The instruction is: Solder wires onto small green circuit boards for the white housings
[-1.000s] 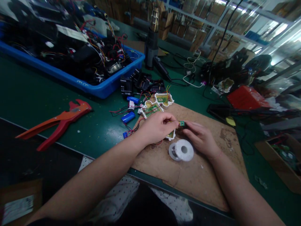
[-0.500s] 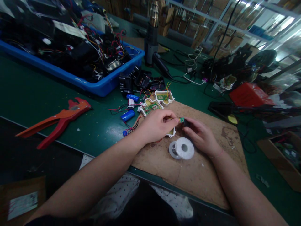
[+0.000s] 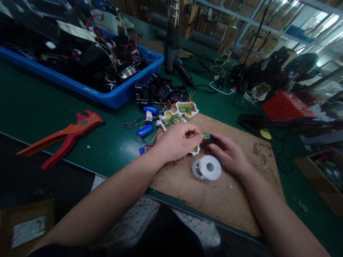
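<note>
My left hand is closed in a pinch on thin wires that run to a small green circuit board. My right hand grips a small black part to which the board is joined; the fingers hide most of it. Just below the hands a white spool of solder wire lies on its side on the brown board. Behind my left hand are white housings with green circuit boards and yellow wires; one is partly covered by the hand. Blue cylindrical batteries with red and black leads lie to their left.
Orange-red cutters lie at left on the green table. A blue tray heaped with black parts and wires stands at the back left. Behind is a heat gun. A red box and a cardboard box are at right.
Both hands keep nearly the same position and hold. The view has shifted very slightly; the small circuit board looks turned a little more toward me.
</note>
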A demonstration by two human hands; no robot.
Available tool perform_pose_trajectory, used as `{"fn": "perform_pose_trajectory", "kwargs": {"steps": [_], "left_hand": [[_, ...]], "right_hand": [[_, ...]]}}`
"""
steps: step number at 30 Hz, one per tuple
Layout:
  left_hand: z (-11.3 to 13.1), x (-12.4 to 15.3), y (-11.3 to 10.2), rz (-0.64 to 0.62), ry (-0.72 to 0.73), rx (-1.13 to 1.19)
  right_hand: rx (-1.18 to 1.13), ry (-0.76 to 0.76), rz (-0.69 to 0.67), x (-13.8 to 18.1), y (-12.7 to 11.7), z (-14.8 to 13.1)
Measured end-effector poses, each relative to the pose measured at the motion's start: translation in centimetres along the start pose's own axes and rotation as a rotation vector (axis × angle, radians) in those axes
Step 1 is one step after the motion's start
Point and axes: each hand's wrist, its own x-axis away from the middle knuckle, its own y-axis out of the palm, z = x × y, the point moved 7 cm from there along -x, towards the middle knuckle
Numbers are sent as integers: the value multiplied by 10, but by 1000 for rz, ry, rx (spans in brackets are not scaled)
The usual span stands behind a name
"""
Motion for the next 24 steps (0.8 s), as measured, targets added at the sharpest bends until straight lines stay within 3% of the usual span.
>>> {"fn": "perform_pose_trajectory", "kwargs": {"steps": [20,24], "left_hand": [[7,3,3,-89,7,-142],[7,2,6,-118,38,-102]], "right_hand": [[156,-219,-87,-5,-2,-32],[39,-124,-12,-4,-4,-33]]}}
